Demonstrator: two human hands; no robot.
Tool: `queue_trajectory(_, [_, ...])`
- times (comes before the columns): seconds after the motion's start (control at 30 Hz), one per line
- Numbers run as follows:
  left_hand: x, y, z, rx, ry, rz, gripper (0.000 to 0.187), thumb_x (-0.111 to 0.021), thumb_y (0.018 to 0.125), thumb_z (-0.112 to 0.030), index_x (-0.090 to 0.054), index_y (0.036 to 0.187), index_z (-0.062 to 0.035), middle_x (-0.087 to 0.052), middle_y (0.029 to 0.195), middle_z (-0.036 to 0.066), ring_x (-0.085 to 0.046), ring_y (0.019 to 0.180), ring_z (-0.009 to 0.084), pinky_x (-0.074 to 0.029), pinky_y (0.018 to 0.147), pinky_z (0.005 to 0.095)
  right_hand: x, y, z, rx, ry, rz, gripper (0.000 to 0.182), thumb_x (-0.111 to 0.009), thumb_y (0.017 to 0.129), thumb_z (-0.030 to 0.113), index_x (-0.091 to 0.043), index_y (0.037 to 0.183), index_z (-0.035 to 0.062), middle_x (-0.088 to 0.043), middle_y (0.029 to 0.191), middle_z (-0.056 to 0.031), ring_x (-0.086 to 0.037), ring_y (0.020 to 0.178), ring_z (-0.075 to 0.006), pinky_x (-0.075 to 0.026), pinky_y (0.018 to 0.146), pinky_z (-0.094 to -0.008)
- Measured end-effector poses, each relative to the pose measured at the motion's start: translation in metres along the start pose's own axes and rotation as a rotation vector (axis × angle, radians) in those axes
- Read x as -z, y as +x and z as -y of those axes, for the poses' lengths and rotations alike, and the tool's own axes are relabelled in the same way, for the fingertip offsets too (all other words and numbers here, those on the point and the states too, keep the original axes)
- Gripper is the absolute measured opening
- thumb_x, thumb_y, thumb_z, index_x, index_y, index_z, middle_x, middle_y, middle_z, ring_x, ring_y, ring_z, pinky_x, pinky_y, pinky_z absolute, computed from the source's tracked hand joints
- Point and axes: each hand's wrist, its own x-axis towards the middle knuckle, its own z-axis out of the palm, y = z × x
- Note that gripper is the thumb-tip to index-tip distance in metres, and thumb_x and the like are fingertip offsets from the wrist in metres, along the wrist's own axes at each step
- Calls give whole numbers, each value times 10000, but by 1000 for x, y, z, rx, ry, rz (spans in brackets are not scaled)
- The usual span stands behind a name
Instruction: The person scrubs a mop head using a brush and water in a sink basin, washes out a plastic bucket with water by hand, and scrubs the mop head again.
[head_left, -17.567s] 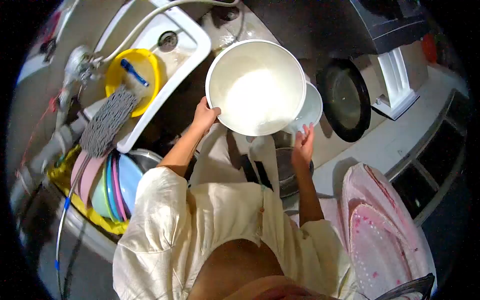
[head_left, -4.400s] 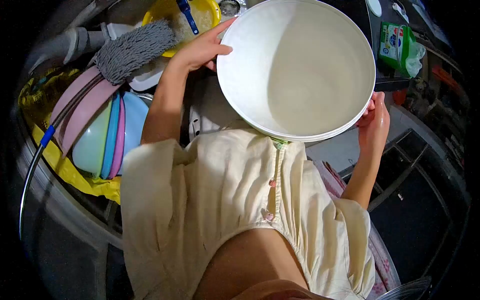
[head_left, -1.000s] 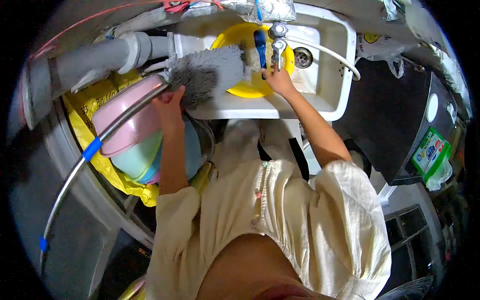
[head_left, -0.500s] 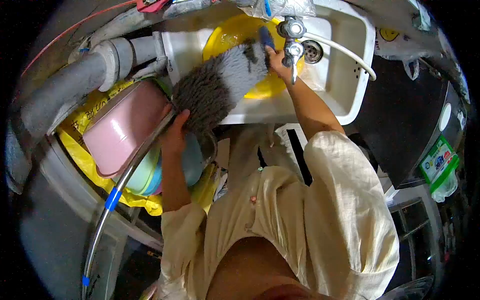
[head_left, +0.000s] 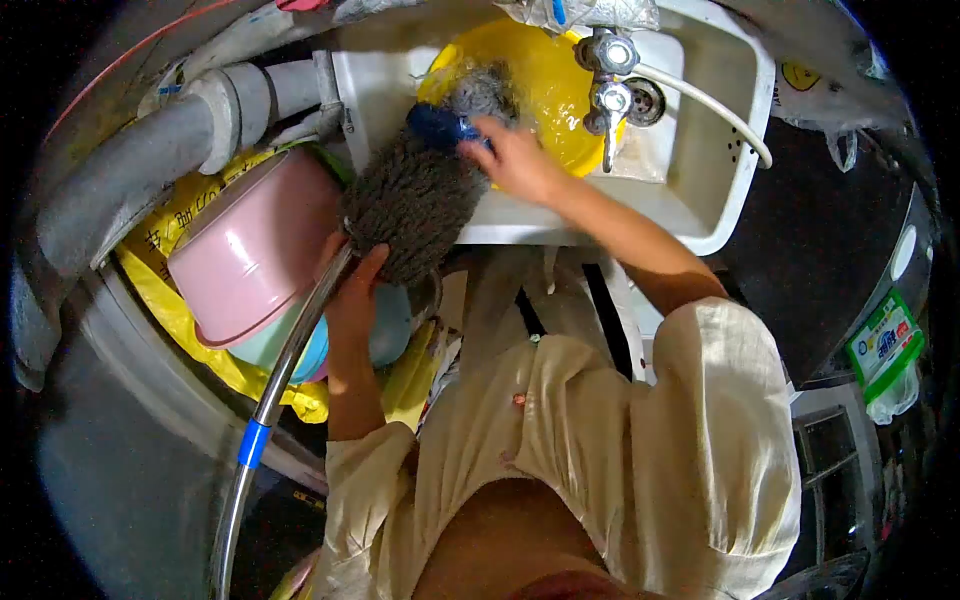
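Observation:
A shaggy grey mop [head_left: 415, 205] lies across the near left rim of the white sink [head_left: 590, 215], its far end in the water of a yellow basin [head_left: 580, 120]. My left hand [head_left: 352, 285] is closed around the metal pole [head_left: 292, 345] close to the mop head. In my right hand [head_left: 515, 165] is what looks like a blue brush [head_left: 440, 128], pressed against the wet fibres. Its underside is hidden. Water in the basin is splashing around the mop's far end.
A chrome tap [head_left: 608, 95] with a white hose [head_left: 705, 100] stands over the sink, right of my hand. Pink [head_left: 255, 255] and pale blue basins [head_left: 390, 325] sit at the left, beneath a thick grey pipe [head_left: 220, 115]. A green packet [head_left: 885, 345] hangs far right.
My right hand has moved left and nearer with the blue brush, from the mop's far end onto its middle. The mop's far end has dipped into the basin. My left hand keeps its hold.

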Motion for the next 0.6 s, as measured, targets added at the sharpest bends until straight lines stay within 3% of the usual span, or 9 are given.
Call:
queue_trajectory(0.03, [1, -2, 0, 0, 6, 3, 331, -700, 783, -100, -583, 1085, -30, -610, 940, 17, -548, 826, 104, -439, 685, 236, -2, 12, -43, -76, 158, -66, 315, -514, 918, 314, -590, 1007, 22, -637, 819, -210, -614, 698, -385, -494, 627, -448])
queue_trajectory(0.17, [-3, 2, 3, -74, 76, 15, 323, -687, 788, -62, -584, 1090, -9, -623, 965, 39, -564, 873, 123, -454, 740, 241, 6, 48, -141, -95, -171, -256, 380, -556, 902, 383, -566, 994, 15, -619, 725, -221, -612, 668, -402, -478, 579, -456])
queue_trajectory(0.23, [-3, -2, 5, -13, -36, 11, 337, -682, 789, -50, -579, 1107, -2, -623, 990, 50, -570, 890, 133, -457, 762, 244, 15, 37, -84, -172, 3, -212, 381, -556, 905, 381, -573, 1017, 17, -615, 707, -225, -608, 671, -421, -478, 593, -468])
queue_trajectory(0.3, [-6, 3, 5, 36, -233, -40, 388, -686, 784, -44, -566, 1150, 3, -618, 1029, 67, -574, 927, 151, -457, 808, 256, -34, 16, -70, 166, -185, -585, 391, -556, 909, 370, -556, 1102, 30, -624, 759, -237, -609, 720, -437, -483, 642, -471])
queue_trajectory(0.33, [-7, 5, 6, 37, -237, -40, 388, -686, 784, -44, -566, 1150, 3, -618, 1029, 67, -574, 927, 151, -457, 808, 256, -32, 5, -41, 167, -189, -583, 391, -556, 909, 370, -556, 1102, 30, -624, 759, -237, -609, 720, -437, -483, 642, -471])
queue_trajectory(0.43, [-2, 4, 12, 131, -287, -82, 464, -678, 787, -31, -519, 1221, 7, -595, 1094, 76, -555, 985, 153, -447, 854, 274, -13, -8, 3, -163, -1, -1, 406, -540, 915, 367, -511, 1183, 64, -628, 892, -256, -608, 805, -439, -493, 715, -474])
queue_trajectory(0.47, [-2, 4, 20, 163, -347, -159, 484, -665, 793, -23, -497, 1246, 0, -584, 1123, 78, -544, 1016, 163, -441, 880, 290, -10, 3, -24, -160, -2, -3, 406, -540, 915, 367, -511, 1183, 64, -628, 892, -256, -608, 805, -439, -493, 715, -474])
queue_trajectory(0.53, [2, 6, 43, 194, -412, -235, 505, -653, 799, -14, -475, 1271, -8, -573, 1151, 80, -533, 1047, 173, -435, 907, 305, -12, 23, -86, 98, -143, -442, 395, -547, 907, 356, -512, 1187, 80, -635, 862, -244, -610, 758, -442, -495, 662, -502])
queue_trajectory(0.6, [12, 15, 61, 189, -619, -135, 515, -618, 812, 6, -450, 1298, -31, -556, 1190, 81, -527, 1079, 203, -428, 941, 340, -7, 33, -109, -51, -230, -411, 377, -548, 905, 346, -526, 1173, 81, -638, 859, -236, -609, 751, -444, -490, 641, -512])
